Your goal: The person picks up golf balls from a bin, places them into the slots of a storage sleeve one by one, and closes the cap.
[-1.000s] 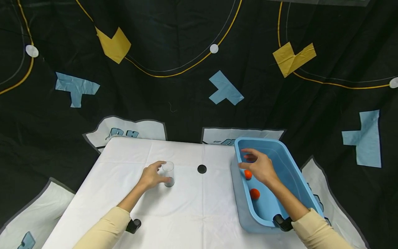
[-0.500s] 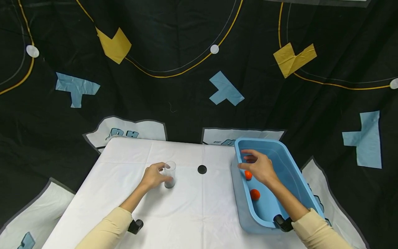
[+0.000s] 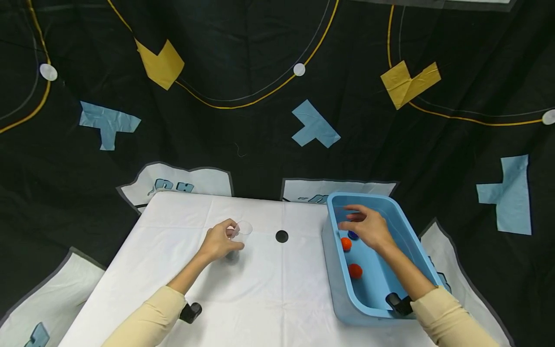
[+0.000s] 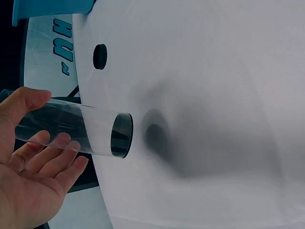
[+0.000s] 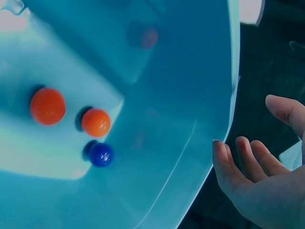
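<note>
My left hand (image 3: pixel 222 242) holds a clear plastic cylinder (image 4: pixel 100 126) between thumb and fingers. Its dark-edged base is lifted above the white table, casting a shadow below. Over the blue bin (image 3: pixel 336 289), my right hand (image 3: pixel 368 230) hovers with fingers loosely bent and nothing in them. Inside the bin lie a red-orange ball (image 5: pixel 47 106), a smaller orange ball (image 5: pixel 96 122) and a blue ball (image 5: pixel 101 154). In the head view the right hand is just above the blue ball (image 3: pixel 353 235).
A flat black disc (image 3: pixel 282 236) lies on the white-covered table (image 3: pixel 260 299) between the cylinder and the bin. The bin stands along the table's right side. Behind the table hangs a black cloth (image 3: pixel 243 144) with blue and yellow tape pieces.
My left hand has raised the cylinder off the table and tilted its top to the right. My right hand has shifted slightly right, and the blue ball beneath it now shows.
</note>
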Demonstrator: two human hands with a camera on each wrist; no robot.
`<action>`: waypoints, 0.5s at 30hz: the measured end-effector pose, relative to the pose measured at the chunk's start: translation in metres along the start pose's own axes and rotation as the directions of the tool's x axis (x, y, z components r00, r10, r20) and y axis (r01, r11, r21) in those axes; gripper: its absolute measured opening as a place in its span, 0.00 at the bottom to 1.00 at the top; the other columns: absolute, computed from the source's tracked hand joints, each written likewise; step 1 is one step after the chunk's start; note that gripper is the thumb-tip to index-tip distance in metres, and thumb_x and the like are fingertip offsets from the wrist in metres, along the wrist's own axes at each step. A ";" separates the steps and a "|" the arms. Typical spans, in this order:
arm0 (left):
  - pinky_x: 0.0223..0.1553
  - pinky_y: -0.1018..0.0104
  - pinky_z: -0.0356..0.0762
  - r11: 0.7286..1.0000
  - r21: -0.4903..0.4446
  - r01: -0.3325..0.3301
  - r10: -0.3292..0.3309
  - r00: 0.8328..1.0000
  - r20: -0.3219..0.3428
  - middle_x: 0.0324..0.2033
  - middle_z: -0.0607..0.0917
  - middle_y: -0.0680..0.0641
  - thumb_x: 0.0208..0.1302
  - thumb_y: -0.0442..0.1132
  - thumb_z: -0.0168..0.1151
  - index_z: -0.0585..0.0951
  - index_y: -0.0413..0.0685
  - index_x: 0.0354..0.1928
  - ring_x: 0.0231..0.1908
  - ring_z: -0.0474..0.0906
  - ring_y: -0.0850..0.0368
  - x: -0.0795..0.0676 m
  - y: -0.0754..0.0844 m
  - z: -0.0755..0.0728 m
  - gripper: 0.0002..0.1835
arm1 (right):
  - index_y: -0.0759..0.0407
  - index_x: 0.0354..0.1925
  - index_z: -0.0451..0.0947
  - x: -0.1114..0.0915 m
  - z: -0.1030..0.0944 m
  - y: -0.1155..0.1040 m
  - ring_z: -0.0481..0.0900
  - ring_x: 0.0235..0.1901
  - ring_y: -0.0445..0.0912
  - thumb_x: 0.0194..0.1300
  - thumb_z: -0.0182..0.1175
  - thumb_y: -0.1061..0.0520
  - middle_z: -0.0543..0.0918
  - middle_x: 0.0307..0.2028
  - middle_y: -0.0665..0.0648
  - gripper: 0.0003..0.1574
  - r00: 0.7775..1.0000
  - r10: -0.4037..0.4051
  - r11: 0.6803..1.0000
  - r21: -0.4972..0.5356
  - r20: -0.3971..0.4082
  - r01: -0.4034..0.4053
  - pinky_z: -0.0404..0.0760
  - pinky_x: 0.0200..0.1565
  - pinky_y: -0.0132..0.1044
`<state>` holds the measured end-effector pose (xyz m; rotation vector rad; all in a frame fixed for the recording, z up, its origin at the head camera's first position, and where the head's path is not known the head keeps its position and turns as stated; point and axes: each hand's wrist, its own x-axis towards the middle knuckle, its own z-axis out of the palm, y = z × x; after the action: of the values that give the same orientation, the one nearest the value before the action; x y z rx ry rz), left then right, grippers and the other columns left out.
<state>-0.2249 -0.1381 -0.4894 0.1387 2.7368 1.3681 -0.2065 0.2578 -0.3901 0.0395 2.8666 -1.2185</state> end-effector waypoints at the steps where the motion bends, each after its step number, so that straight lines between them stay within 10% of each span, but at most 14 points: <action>1: 0.47 0.51 0.84 1.000 0.001 -0.001 0.001 1.000 0.000 0.48 0.88 0.35 0.49 0.38 0.76 0.80 0.44 0.48 0.51 0.85 0.40 0.000 0.001 0.000 0.23 | 0.61 0.68 0.71 0.001 -0.002 0.002 0.82 0.55 0.66 0.66 0.68 0.49 0.80 0.60 0.71 0.38 1.000 0.006 1.000 -0.004 0.001 -0.006 0.84 0.51 0.57; 15: 0.50 0.51 0.84 1.000 0.008 -0.019 0.019 1.000 0.019 0.47 0.89 0.42 0.48 0.42 0.81 0.86 0.46 0.50 0.51 0.86 0.44 0.001 0.015 -0.001 0.25 | 0.68 0.69 0.67 0.020 -0.032 0.025 0.78 0.59 0.69 0.70 0.62 0.42 0.69 0.68 0.76 0.42 0.987 0.125 0.992 0.023 0.097 -0.128 0.82 0.57 0.53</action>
<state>-0.2254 -0.1297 -0.4765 0.1782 2.7329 1.3530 -0.2263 0.2988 -0.3866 0.1569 2.7196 -1.2037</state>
